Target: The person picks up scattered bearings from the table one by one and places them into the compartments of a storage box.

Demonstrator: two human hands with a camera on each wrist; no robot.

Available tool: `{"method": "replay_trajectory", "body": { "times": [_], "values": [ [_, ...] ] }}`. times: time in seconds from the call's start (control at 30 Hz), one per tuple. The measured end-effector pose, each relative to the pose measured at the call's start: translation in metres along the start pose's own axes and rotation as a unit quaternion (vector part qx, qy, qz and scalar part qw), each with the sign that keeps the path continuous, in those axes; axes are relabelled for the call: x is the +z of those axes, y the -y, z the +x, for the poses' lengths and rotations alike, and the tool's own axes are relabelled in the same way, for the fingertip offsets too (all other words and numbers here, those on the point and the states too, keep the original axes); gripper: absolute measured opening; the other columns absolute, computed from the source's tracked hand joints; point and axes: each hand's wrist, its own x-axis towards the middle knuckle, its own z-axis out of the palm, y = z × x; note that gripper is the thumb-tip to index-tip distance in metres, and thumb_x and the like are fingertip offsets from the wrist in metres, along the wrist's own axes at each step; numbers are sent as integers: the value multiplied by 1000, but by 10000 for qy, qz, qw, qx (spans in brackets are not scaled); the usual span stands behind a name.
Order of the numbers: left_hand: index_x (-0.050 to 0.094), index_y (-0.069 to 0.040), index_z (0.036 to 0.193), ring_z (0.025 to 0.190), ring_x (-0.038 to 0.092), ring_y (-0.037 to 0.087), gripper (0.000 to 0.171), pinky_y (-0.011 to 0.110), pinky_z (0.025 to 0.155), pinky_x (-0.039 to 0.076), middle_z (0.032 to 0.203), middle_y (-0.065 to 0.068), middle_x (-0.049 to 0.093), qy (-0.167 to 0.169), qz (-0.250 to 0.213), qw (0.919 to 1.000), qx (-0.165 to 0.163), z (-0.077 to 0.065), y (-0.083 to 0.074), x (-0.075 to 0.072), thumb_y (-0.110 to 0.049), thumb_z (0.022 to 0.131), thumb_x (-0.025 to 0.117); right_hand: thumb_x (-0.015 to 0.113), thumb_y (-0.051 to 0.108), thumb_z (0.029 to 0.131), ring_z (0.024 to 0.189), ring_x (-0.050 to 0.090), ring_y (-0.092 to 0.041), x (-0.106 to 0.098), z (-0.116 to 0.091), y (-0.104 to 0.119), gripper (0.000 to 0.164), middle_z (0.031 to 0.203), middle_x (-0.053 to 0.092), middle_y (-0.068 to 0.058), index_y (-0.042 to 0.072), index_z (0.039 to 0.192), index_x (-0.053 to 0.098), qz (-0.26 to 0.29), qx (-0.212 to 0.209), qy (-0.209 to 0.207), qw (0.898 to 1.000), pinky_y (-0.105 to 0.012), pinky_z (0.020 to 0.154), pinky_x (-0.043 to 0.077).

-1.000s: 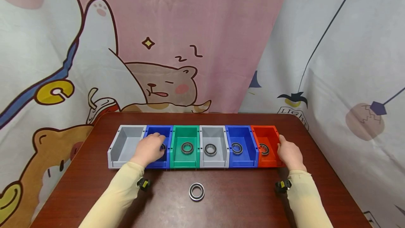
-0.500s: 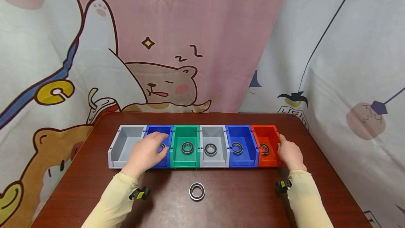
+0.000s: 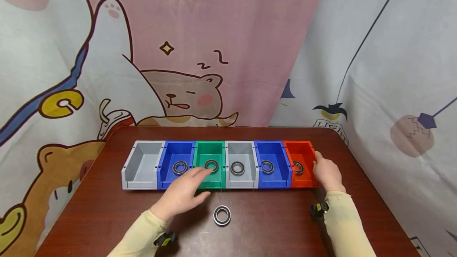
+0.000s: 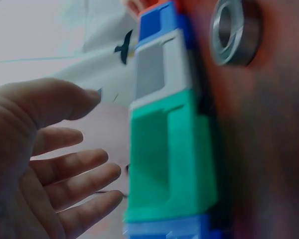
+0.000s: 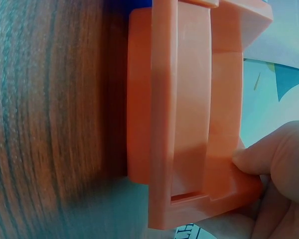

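Observation:
My left hand (image 3: 183, 193) hovers over the front of the left blue bin (image 3: 176, 152) and green bin (image 3: 210, 152), fingers extended and nothing held. Below and right of it, a loose ball bearing (image 3: 222, 224) lies flat on the table; the left wrist view shows this bearing (image 4: 249, 37) too. My right hand (image 3: 327, 173) pinches the right side wall of the red bin (image 3: 300, 150), thumb inside, as the right wrist view shows. Single bearings lie in the left blue bin, green bin, middle grey bin (image 3: 240, 152), right blue bin (image 3: 272, 152) and red bin.
The bins stand joined in one row across the brown table (image 3: 271, 225). At the row's left end is a grey bin (image 3: 146, 165) with no bearing visible inside. A printed curtain (image 3: 250, 50) hangs behind the table and along its sides.
My left hand has drawn out of the left blue bin, its fingers spreading, and moved right and toward me. The bearing there is now uncovered. My right hand stays on the red bin.

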Motion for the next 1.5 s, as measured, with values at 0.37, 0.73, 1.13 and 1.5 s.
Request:
{"method": "replay_trajectory", "body": {
  "times": [0.37, 0.73, 1.13, 1.5],
  "values": [
    [51, -6, 142, 118, 58, 23, 78, 39, 97, 48, 130, 8, 58, 872, 40, 9949, 510, -7, -17, 33, -39, 78, 80, 50, 10, 100, 73, 55, -37, -1, 0, 1, 46, 104, 58, -36, -10, 138, 36, 11, 36, 3, 10000, -56, 74, 51],
    [50, -6, 143, 117, 57, 20, 86, 34, 96, 48, 132, 7, 57, 1092, 2, 9892, 977, -12, -27, 53, -38, 71, 85, 50, 10, 99, 72, 57, -38, 0, -1, 1, 44, 99, 59, -35, -10, 136, 37, -30, -40, -119, 9999, -57, 73, 51],
    [67, -13, 119, 95, 59, 15, 57, 27, 80, 51, 104, -1, 61, 1017, 440, 9842, 1380, -11, -32, 63, -20, 66, 85, 50, 10, 100, 75, 57, -38, 1, -1, 1, 47, 105, 58, -37, -11, 140, 35, -9, 4, -86, 10000, -58, 75, 51],
    [67, -19, 93, 79, 50, 11, 40, 23, 59, 43, 85, -7, 50, 1152, 605, 9844, 1181, -6, -38, 65, -13, 56, 82, 50, 10, 100, 74, 56, -37, 0, -1, 1, 47, 104, 58, -36, -11, 140, 35, 34, -6, -25, 10000, -57, 75, 51]
  ]
}}
